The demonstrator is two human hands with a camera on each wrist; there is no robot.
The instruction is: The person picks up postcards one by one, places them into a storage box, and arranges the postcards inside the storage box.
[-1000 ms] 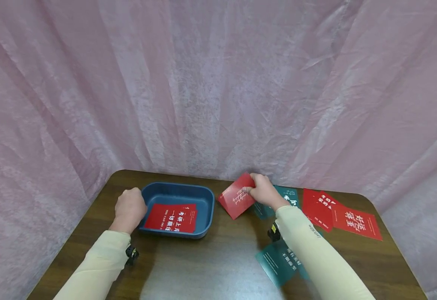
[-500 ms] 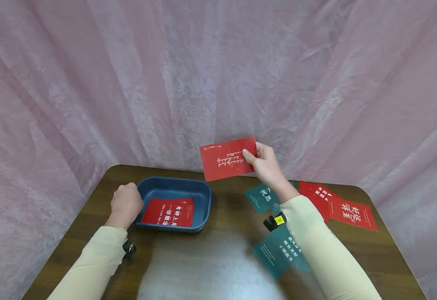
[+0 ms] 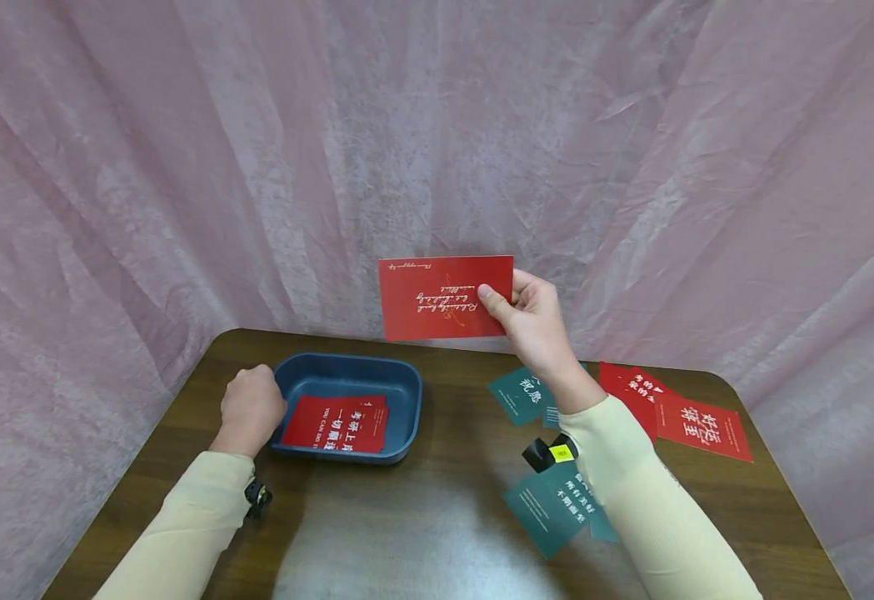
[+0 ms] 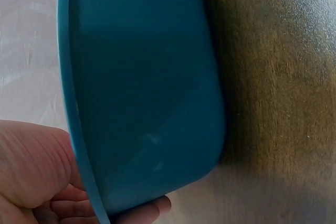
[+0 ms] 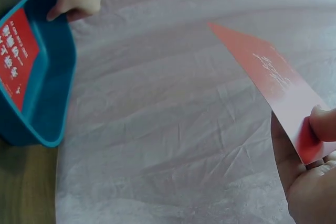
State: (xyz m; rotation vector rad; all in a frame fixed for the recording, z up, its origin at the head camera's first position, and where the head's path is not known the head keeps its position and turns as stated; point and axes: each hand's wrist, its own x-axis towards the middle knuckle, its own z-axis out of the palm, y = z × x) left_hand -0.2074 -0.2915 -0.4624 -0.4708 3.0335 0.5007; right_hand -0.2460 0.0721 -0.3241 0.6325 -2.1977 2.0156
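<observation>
My right hand (image 3: 541, 329) holds a red card (image 3: 437, 300) up above the table's back edge, thumb on its front. White script on that card reads upside down in the head view. In the right wrist view the card (image 5: 278, 85) tilts away from the thumb. At the left, my left hand (image 3: 252, 410) grips the end rim of a blue tray (image 3: 416, 408). The right wrist view shows that thumb inside the wall; the left wrist view shows fingertips (image 4: 164, 204) under the tray's outer side. Inside the tray lies a red card (image 3: 342, 425) with white lettering.
Several red cards (image 3: 706, 429) overlap at the table's right. Green cards (image 3: 519, 396) lie behind the right wrist, and more green cards (image 3: 545, 508) lie partly under the right forearm. A pink curtain (image 3: 437, 167) hangs behind the wooden table (image 3: 407, 533).
My right hand has lifted the red card off the table, raised it and turned it level, then shifted it slightly left. The left hand stays on the tray.
</observation>
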